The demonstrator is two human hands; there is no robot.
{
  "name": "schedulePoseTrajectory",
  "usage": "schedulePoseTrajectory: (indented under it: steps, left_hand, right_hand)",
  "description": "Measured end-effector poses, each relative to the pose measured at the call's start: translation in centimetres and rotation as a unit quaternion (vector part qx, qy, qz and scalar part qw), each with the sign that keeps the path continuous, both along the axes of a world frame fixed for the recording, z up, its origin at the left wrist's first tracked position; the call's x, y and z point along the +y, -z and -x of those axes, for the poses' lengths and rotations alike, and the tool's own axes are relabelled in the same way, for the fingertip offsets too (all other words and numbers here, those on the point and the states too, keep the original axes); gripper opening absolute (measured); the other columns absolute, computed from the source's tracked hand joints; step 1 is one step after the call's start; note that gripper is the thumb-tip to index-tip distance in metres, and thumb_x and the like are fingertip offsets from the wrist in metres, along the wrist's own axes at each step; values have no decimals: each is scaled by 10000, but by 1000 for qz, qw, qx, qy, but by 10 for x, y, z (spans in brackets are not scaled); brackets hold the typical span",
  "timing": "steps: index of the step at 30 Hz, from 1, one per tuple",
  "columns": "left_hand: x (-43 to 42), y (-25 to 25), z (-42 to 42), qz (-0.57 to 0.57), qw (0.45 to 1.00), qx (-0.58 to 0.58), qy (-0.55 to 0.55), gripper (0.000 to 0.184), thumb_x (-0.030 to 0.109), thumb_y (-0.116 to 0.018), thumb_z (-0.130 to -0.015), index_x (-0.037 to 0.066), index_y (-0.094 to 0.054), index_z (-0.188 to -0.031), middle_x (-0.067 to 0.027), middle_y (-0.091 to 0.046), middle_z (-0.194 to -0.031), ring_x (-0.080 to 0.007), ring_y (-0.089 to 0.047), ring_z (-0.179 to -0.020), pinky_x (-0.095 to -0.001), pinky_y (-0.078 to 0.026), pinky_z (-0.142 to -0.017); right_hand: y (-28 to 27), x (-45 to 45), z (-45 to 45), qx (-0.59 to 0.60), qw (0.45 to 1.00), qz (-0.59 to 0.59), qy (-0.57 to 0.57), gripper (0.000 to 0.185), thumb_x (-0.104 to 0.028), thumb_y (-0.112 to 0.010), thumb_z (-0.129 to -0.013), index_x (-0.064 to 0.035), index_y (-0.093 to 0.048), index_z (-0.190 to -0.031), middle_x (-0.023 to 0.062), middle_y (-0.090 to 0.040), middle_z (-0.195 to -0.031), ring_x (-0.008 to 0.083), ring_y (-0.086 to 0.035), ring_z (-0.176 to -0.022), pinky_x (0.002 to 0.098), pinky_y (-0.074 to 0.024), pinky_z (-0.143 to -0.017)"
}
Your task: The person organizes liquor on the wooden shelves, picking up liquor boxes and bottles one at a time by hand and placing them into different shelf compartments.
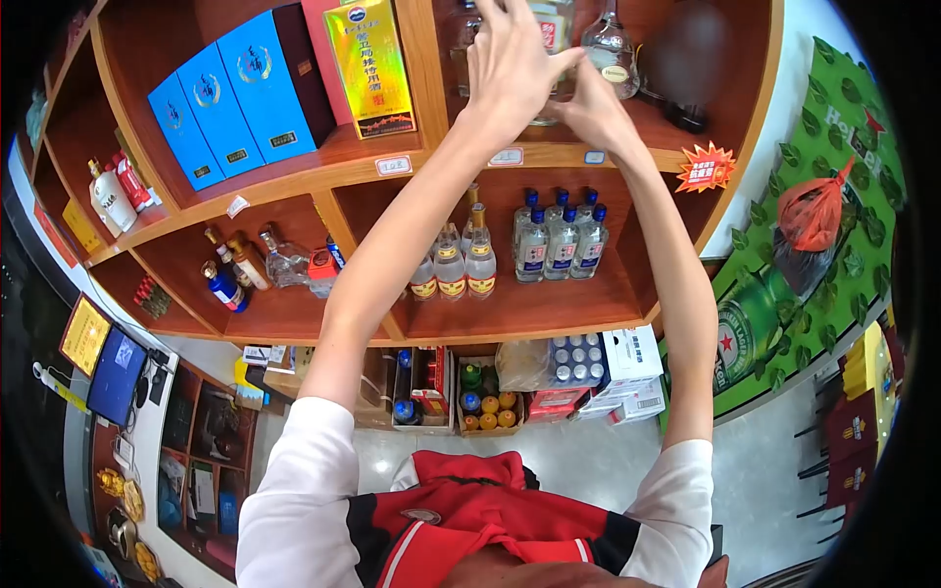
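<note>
Left hand (510, 76) and right hand (595, 108) curl in front of a clear glass bottle with a red-marked label (557, 29), near the brown wooden upper shelf's (549, 157) front edge, maybe to steady it. I can't tell if they grip.

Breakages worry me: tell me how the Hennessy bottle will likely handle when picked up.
The Hennessy bottle is probably stiff but fragile, as it looks like glass. Its smooth, shiny body may slip if held loosely. A knock at the narrow neck could tip it, though the broad body should add some steadiness.
</note>
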State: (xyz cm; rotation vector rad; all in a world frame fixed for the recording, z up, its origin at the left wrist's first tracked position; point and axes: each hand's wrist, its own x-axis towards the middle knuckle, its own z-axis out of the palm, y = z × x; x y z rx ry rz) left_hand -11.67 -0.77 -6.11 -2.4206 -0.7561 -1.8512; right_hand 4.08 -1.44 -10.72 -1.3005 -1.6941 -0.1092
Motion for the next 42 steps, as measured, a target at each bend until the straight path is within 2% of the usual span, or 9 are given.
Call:
schedulePoseTrajectory:
  steps: [3,4,9,15,19,30,34,39,42]
  left_hand:
    - [8,3,-5,-6,998,-12,-68,1039,238,-881,-784,-15,-245,-1565,-291,-510,-1335,-461,-687,-1008,-507,-589,-845]
    - [11,1,-6,-9,998,-17,-67,1039,238,-881,-784,-15,-245,-1565,-291,-510,-1335,-461,-687,-1008,-507,-589,-845]
    - [46,12,-8,23,996,21,-85,1197,391,-851,-817,-80,-71,-1593,-369,-423,-1404,-542,-601,-1177,-544,-545,-956]
    - [53,31,-6,-86,985,35,-144,1046,378,-755,-903,-134,-131,-1570,-449,-130,-1596,-566,-291,-1467,-548,-403,-1161]
    - [48,57,-4,-56,989,77,-115,826,369,-622,-998,-148,-260,-1531,-423,-203,-1589,-565,-317,-1452,-572,-408,-1146]
    - [49,69,9,77,994,57,-44,930,612,-485,-1021,-121,-269,-1550,-419,-228,-1589,-539,-254,-1495,-559,-335,-1196]
    - [53,70,6,103,992,53,-49,991,661,-457,-1013,-126,-225,-1568,-414,-201,-1607,-532,-205,-1519,-550,-264,-1237]
    - [44,77,10,64,997,47,-23,966,609,-509,-1008,-141,-239,-1553,-422,-222,-1592,-541,-238,-1500,-532,-259,-1243]
    - [4,83,32,-16,997,10,73,762,437,-626,-995,-75,-375,-1501,-379,-324,-1556,-512,-342,-1460,-505,-292,-1228]
  right_hand:
    - [-5,24,-3,-1,998,57,-20,692,-98,-749,-822,50,-439,-1423,297,-634,-1332,409,-595,-1300,467,-480,-1097]
    - [1,39,-6,-10,999,33,-15,550,-53,-798,-813,50,-529,-1282,191,-699,-1208,232,-660,-1146,377,-521,-978]
    - [7,70,-5,9,997,18,-70,652,1,-754,-824,60,-467,-1407,216,-662,-1305,262,-618,-1256,370,-496,-1041]
    - [-3,91,-7,-59,997,-25,-52,664,-217,-794,-781,86,-557,-1321,280,-681,-1234,370,-657,-1207,450,-512,-1014]
    - [6,131,-12,65,988,12,-141,576,-237,-786,-762,82,-628,-1215,245,-728,-1088,336,-709,-1022,423,-542,-896]
    - [-11,124,19,-32,998,38,-23,593,-329,-815,-719,78,-675,-1127,283,-729,-1083,418,-704,-1080,458,-553,-910]
    - [-11,127,19,-98,994,44,-13,541,-309,-737,-879,50,-621,-1267,266,-729,-1117,381,-716,-1062,457,-565,-872]
    - [-24,84,40,-52,992,109,-48,465,-268,-622,-981,66,-595,-1303,240,-694,-1238,362,-701,-1100,446,-565,-944]
    - [-3,90,16,-134,988,1,-75,377,-213,-615,-995,44,-600,-1271,227,-678,-1250,308,-694,-1141,418,-597,-889]
